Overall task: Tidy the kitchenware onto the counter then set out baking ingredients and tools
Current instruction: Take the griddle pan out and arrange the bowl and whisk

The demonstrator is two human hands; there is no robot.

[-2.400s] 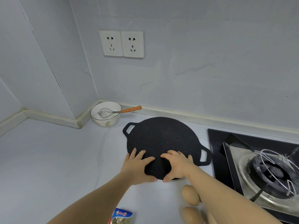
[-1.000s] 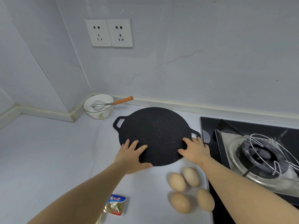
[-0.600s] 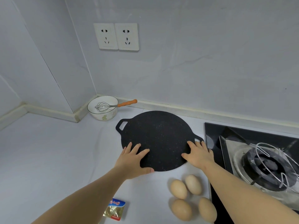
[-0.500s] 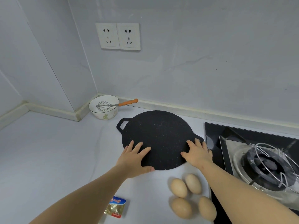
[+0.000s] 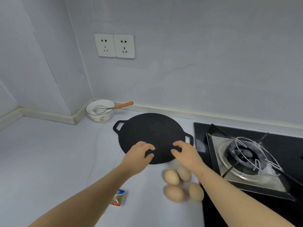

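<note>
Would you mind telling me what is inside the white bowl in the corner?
A wire whisk lies inside the bowl, its orange handle sticking out over the rim. The near wall hides the bowl's bottom, so other contents cannot be seen.

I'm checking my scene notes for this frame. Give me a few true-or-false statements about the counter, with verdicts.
1. The left hand and right hand are over the black pan's near part. True.
2. The whisk lies on the black pan. False: it rests in the white bowl.
3. Four eggs lie on the counter. True.
4. A pot stands on the burner. False: only a wire rack is there.
</note>
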